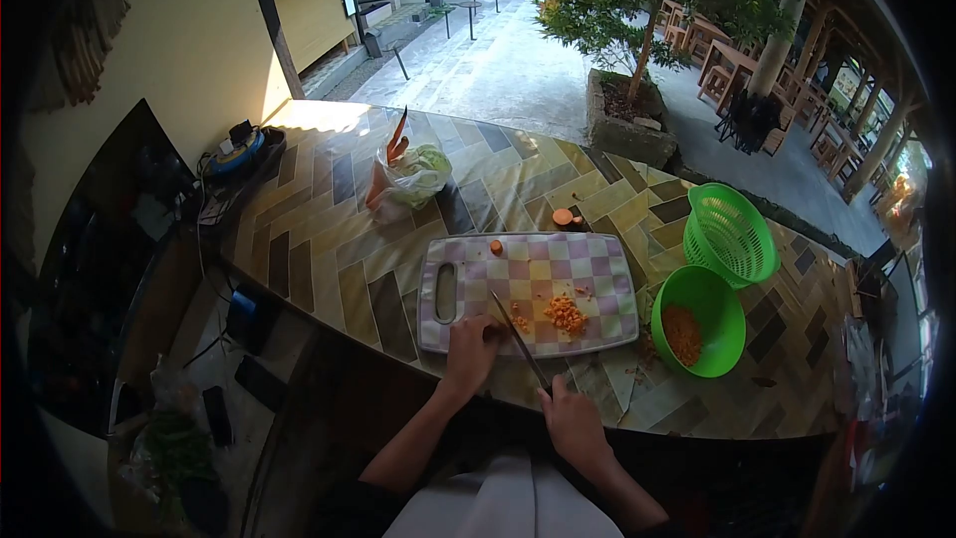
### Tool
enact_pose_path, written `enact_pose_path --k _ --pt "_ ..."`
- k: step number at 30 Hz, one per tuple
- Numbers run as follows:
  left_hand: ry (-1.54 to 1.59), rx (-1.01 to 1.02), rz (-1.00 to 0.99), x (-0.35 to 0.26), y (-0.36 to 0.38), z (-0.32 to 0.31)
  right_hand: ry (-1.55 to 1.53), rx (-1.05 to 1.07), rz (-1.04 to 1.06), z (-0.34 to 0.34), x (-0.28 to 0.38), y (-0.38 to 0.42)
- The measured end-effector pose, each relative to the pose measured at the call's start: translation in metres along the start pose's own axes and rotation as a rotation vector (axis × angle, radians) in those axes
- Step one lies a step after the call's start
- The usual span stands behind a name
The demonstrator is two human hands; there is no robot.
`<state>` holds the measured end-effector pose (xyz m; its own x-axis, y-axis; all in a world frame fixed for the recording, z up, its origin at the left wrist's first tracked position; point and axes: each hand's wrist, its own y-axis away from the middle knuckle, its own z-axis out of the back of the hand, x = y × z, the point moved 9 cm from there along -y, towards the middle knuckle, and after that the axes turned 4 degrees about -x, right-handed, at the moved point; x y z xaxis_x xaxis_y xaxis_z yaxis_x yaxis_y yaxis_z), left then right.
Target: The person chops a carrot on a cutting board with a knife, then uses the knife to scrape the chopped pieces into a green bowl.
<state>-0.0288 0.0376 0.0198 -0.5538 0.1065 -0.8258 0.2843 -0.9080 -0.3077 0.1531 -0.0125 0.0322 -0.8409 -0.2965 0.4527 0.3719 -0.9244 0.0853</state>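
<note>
A checkered cutting board (597,284) lies on the table in front of me. My right hand (575,425) grips the handle of a knife (520,342), whose blade slants across the board with its tip pointing away from me. Close to the left side of the blade, my left hand (471,351) rests on the board's near edge with fingers curled; whatever they hold is hidden. Right of the blade is a pile of chopped carrot (566,315), with a few bits beside the blade. One carrot piece (496,247) stands near the board's far edge.
A green bowl (732,324) with shredded orange food touches a green colander (757,239) at right. Carrot pieces (564,217) lie beyond the board. A plastic bag (408,184) with vegetables sits farther back. Cables and a power strip (237,151) are at the left edge.
</note>
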Motion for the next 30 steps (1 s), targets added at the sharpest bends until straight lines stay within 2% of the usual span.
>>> enact_pose_path --k 5,14,17,20,23,26,30 --pt "-0.116 -0.047 -0.061 0.004 -0.001 -0.002 0.051 0.026 0.013 0.008 0.004 -0.005" --pt "-0.147 -0.026 0.008 -0.009 0.010 -0.002 -0.034 -0.050 -0.089 0.007 -0.005 -0.015" --pt "-0.264 -0.019 -0.084 -0.023 0.007 -0.006 -0.057 -0.116 -0.127 0.018 -0.025 -0.009" --pt "-0.263 -0.011 -0.083 -0.032 -0.004 -0.017 -0.128 -0.167 -0.148 0.026 -0.046 -0.006" --pt "-0.195 0.051 -0.232 -0.036 -0.015 -0.044 -0.238 -0.171 -0.164 0.034 -0.050 0.001" --pt "-0.102 0.092 -0.167 -0.025 -0.025 -0.059 -0.280 -0.189 -0.171 0.036 -0.046 0.006" --pt "-0.123 0.126 -0.148 -0.043 -0.036 -0.032 -0.240 -0.166 -0.154 0.021 -0.044 0.003"
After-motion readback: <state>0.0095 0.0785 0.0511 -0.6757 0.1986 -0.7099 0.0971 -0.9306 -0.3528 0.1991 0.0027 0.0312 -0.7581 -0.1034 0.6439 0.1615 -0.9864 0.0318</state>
